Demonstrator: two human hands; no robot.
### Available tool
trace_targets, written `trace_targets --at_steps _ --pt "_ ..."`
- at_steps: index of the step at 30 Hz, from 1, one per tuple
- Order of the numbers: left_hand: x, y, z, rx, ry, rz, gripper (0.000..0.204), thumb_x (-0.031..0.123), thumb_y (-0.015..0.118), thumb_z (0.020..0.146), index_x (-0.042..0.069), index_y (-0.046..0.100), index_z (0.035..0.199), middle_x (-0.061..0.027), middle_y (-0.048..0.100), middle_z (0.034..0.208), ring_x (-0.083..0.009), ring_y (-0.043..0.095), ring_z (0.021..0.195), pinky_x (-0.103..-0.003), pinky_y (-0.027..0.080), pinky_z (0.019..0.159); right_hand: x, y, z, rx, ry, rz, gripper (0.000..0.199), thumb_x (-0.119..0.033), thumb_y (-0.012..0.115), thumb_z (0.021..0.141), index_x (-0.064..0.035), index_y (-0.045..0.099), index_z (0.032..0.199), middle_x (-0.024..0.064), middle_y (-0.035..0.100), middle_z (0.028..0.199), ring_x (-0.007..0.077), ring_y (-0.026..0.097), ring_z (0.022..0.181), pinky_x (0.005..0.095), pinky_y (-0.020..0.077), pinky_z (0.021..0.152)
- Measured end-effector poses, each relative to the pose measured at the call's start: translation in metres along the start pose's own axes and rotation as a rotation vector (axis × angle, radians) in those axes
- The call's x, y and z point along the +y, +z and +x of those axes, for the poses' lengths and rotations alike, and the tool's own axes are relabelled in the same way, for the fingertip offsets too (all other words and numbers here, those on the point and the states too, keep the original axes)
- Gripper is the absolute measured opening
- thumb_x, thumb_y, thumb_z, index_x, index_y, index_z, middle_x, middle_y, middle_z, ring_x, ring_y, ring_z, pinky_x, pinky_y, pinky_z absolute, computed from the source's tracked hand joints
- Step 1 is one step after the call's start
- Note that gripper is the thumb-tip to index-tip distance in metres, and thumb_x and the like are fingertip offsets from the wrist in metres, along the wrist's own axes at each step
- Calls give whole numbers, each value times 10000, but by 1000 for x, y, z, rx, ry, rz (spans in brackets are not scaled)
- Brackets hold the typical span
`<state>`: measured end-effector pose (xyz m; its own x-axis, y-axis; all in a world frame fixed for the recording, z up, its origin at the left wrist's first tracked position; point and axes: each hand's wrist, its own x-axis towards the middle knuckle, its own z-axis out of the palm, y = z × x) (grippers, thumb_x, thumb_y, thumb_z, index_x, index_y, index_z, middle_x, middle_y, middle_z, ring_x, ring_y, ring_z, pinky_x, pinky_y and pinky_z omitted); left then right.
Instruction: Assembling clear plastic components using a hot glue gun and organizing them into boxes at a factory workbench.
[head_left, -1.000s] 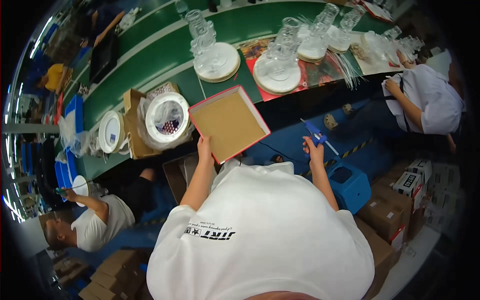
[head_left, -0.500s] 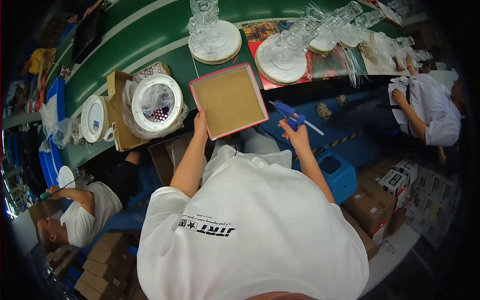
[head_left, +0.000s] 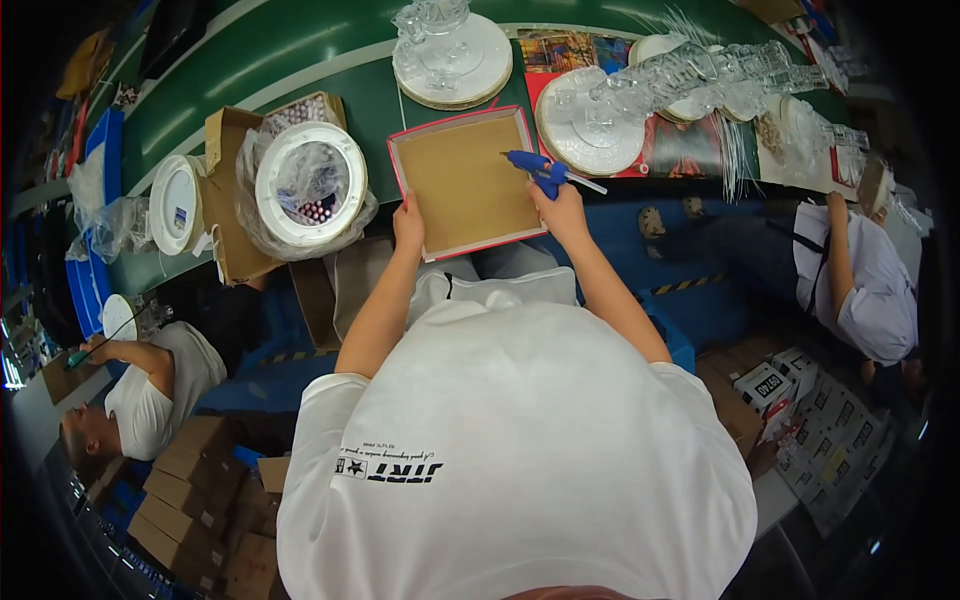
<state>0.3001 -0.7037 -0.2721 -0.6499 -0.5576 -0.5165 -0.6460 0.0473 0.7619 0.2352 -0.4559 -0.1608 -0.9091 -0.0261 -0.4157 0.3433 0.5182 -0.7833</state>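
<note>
My left hand grips the near left edge of a shallow box with a red-edged rim and a bare brown inside. The box lies tilted at the near edge of the green table. My right hand is closed around a blue glue gun at the box's right side. A clear glue stick pokes out of the gun's back. Its nozzle points left, over the inside of the box. I cannot tell whether the tip touches it.
Stacked white discs with clear ornaments stand beyond the box; more discs lie to its right. On the left are a cardboard box and a plastic-wrapped white ring. Co-workers sit at left and right. Cartons are stacked behind.
My right hand has brought the glue gun up and left, from beside the box to over its right side. My left hand still holds the box. The whole view has shifted slightly.
</note>
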Motion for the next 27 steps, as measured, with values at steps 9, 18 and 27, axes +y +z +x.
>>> trace_targets --at_steps 9,18,27 --pt "-19 0 27 -178 -137 -135 600 473 456 881 -98 606 987 -200 645 875 -262 616 834 -339 455 735 14 7 5 156 -67 52 326 -281 673 803 25 633 907 84 640 737 136 614 642 262 477 598" --pt "-10 -5 26 -196 -112 -2 585 448 439 878 -101 595 1009 -245 630 943 -328 605 916 -370 446 786 21 18 10 91 -118 68 368 -262 695 795 18 605 1016 120 659 890 161 620 808 283 471 736" --pt "-9 -3 20 -169 -95 181 529 394 393 906 -88 607 946 -299 610 918 -416 586 931 -434 437 806 18 20 10 369 -235 -161 400 -281 661 808 18 586 1063 174 643 855 239 624 775 307 473 719"
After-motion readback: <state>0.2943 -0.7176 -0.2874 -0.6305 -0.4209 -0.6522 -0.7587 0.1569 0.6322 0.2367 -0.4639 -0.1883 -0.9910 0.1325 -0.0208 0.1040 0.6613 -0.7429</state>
